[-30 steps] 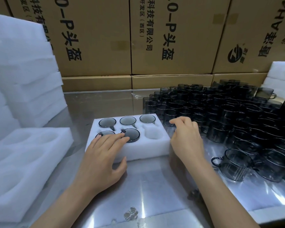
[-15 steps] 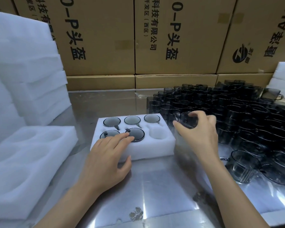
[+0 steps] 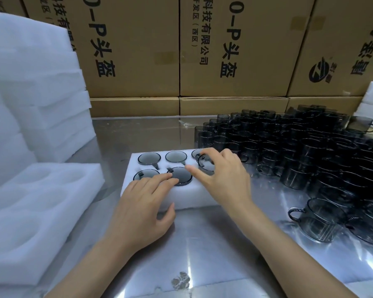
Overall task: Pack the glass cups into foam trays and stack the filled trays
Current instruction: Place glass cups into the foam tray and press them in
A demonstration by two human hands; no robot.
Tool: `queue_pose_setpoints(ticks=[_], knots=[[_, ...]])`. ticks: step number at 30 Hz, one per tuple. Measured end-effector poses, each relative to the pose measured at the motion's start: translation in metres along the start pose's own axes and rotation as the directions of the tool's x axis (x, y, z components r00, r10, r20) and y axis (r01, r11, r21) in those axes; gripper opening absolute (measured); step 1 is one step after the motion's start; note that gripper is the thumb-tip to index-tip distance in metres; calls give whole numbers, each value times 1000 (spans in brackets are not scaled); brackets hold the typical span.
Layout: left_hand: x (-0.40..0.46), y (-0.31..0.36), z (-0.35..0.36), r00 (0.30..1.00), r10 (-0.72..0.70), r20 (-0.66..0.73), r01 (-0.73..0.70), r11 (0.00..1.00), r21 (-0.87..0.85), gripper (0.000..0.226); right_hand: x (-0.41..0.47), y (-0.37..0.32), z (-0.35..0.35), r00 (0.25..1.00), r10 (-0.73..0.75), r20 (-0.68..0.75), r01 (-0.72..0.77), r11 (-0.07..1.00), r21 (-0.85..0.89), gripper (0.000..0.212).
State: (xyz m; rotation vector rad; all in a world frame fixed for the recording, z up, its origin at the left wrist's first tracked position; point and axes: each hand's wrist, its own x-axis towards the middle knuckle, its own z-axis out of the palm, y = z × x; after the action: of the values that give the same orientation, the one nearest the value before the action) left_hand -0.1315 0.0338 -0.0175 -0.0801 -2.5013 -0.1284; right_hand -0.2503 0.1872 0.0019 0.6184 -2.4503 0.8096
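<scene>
Over the foam tray's (image 3: 181, 201) last empty pocket, the right hand (image 3: 226, 179) pinched a glass cup (image 3: 206, 163) in curled fingers. The left hand (image 3: 142, 207) pressed flat, fingers straight, steadying the tray. Next, the cup probably needed lowering squarely into that near-right pocket.

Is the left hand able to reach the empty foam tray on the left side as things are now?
Probably yes. The left hand only rests flat on the filled tray, holding nothing, and bare table lies between it and the empty tray.
</scene>
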Motion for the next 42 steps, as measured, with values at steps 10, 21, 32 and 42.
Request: queue_pose_setpoints(ticks=[10,21,32,42], knots=[[-1,0,1,1000,1,7,-1,1000,1,48,3,6,-5,996,-36,81,31,997,66,49],[14,21,0,994,108,3,-108,993,-48,70,-8,13,-31,984,-172,-36,176,943,282,52],[30,32,21,986,169,-10,-169,986,2,53,-15,15,-19,890,-116,440,121,993,17,48],[0,52,21,981,-172,85,161,980,118,83,-26,14,-12,926,-199,320,204,979,20,56]])
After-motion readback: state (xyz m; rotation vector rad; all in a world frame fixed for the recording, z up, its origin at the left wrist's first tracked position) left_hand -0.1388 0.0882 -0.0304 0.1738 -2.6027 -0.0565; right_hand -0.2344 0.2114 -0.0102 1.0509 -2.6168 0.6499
